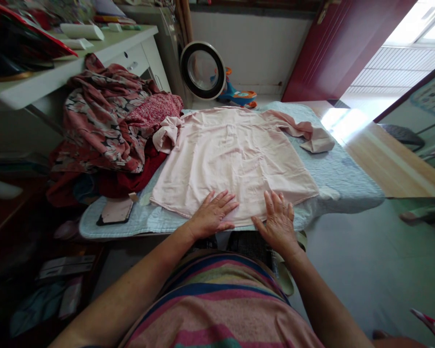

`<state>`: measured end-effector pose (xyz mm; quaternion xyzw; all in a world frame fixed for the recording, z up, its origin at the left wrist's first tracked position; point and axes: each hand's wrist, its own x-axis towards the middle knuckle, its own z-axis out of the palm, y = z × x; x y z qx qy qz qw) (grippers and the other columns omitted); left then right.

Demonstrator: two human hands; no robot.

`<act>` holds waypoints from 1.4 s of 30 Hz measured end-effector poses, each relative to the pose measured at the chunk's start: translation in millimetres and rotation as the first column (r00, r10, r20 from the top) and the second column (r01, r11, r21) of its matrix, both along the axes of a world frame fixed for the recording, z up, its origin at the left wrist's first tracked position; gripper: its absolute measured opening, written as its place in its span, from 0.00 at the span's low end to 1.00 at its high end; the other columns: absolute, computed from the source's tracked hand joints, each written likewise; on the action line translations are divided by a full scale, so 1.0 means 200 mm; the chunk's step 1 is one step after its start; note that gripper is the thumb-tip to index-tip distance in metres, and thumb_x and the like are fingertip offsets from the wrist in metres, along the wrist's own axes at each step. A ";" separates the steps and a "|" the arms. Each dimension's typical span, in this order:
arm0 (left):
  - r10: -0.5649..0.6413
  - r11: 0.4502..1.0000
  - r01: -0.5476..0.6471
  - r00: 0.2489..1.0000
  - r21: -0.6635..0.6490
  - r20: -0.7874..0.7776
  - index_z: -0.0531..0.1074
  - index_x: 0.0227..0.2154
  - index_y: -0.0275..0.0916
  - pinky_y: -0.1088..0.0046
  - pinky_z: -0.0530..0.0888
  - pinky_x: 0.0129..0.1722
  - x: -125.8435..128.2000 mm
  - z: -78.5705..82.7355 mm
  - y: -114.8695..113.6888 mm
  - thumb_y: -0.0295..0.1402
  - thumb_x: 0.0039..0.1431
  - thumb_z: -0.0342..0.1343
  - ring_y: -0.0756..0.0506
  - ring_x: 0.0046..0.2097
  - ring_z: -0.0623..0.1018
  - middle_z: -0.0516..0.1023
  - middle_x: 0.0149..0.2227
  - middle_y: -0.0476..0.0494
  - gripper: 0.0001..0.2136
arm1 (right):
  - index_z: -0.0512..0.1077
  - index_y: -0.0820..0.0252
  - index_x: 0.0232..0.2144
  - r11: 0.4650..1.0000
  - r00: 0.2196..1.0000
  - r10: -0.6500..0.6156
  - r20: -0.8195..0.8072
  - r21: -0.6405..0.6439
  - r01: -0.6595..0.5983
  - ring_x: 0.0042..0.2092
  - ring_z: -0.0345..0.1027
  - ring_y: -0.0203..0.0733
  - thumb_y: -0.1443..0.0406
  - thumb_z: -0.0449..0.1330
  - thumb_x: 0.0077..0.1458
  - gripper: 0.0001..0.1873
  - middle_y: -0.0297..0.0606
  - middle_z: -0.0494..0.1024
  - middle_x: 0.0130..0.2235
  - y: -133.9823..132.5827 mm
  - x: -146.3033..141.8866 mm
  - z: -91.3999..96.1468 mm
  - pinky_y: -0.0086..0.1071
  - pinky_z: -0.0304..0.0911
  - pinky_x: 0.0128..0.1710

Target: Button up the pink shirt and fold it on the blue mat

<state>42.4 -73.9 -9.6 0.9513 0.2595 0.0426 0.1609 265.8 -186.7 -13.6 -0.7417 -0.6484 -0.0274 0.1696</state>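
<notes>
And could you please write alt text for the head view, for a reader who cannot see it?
A left hand and a right hand rest palm-down on the lower edge of a pale pink shirt spread on a blue quilted cover. A heap of red and patterned clothes lies at the left.

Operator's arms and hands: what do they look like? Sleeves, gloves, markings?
Left hand and right hand are ungloved, five-fingered. Both forearms are bare where visible, with no watch or cables showing. Rings: too small to tell. The person wears a striped top in pinks, navy, yellowish and green.
</notes>
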 end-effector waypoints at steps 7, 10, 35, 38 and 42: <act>0.000 1.000 0.000 1.000 -0.008 -0.020 0.60 0.63 0.47 0.47 0.43 0.67 0.01 0.01 0.00 0.48 0.59 0.58 0.37 0.69 0.53 0.58 0.68 0.38 0.31 | 0.43 0.56 0.69 0.992 0.992 -0.124 0.022 -0.002 0.124 0.69 0.39 0.61 0.55 0.52 0.61 0.39 0.52 0.53 0.66 -0.04 0.22 -0.03 0.61 0.41 0.62; 0.002 1.000 -0.002 1.000 -0.012 -0.027 0.61 0.63 0.47 0.47 0.43 0.67 0.01 0.01 0.00 0.48 0.59 0.58 0.37 0.69 0.54 0.58 0.68 0.37 0.31 | 0.41 0.56 0.69 0.985 0.985 -0.170 0.018 0.006 0.170 0.69 0.40 0.59 0.57 0.52 0.60 0.40 0.50 0.54 0.66 -0.05 0.29 -0.04 0.60 0.44 0.63; -0.340 0.930 0.334 0.940 0.153 0.012 0.71 0.38 0.41 0.75 0.66 0.27 0.58 0.07 -0.08 0.32 0.67 0.47 0.48 0.30 0.77 0.78 0.30 0.47 0.08 | 0.42 0.55 0.69 0.957 0.963 -0.267 0.033 0.130 0.261 0.68 0.40 0.59 0.63 0.55 0.56 0.42 0.51 0.52 0.66 -0.03 0.36 -0.05 0.58 0.41 0.64; -0.389 0.902 0.383 0.921 0.198 -0.010 0.72 0.38 0.41 0.74 0.67 0.29 0.58 0.08 -0.08 0.31 0.66 0.48 0.48 0.31 0.76 0.77 0.29 0.47 0.07 | 0.43 0.55 0.68 0.940 0.946 -0.318 0.056 0.152 0.307 0.68 0.39 0.59 0.61 0.54 0.57 0.41 0.50 0.53 0.66 -0.03 0.42 -0.08 0.58 0.42 0.63; -0.399 0.893 0.371 0.914 0.256 0.067 0.73 0.41 0.42 0.65 0.70 0.45 0.59 0.08 -0.08 0.34 0.65 0.50 0.43 0.45 0.76 0.79 0.43 0.42 0.08 | 0.43 0.58 0.68 0.922 0.929 -0.366 0.043 0.149 0.357 0.67 0.43 0.61 0.58 0.54 0.57 0.41 0.51 0.57 0.65 -0.03 0.51 -0.10 0.61 0.42 0.63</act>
